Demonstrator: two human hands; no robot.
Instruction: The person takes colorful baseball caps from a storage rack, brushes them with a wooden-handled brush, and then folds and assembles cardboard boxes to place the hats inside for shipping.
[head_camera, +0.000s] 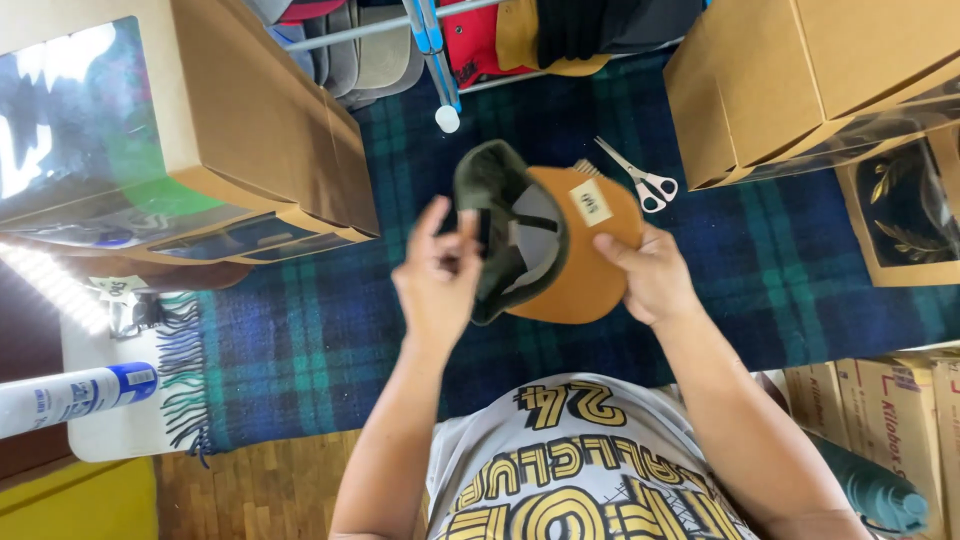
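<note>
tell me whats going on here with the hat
A person looks down at a cap held in both bare hands over a blue and green plaid blanket. The right hand grips the tan brim, which carries a small sticker, while the left hand holds the dark green crown, turned so the inside shows. Scissors lie on the blanket just beyond the cap. Cardboard boxes with clear windows stand on both sides, and more caps hang on a rack ahead.

Cap: matt cloth, suede-like tan brim; blanket woven plaid wool, fringed; boxes matt cardboard, glossy film windows.
</note>
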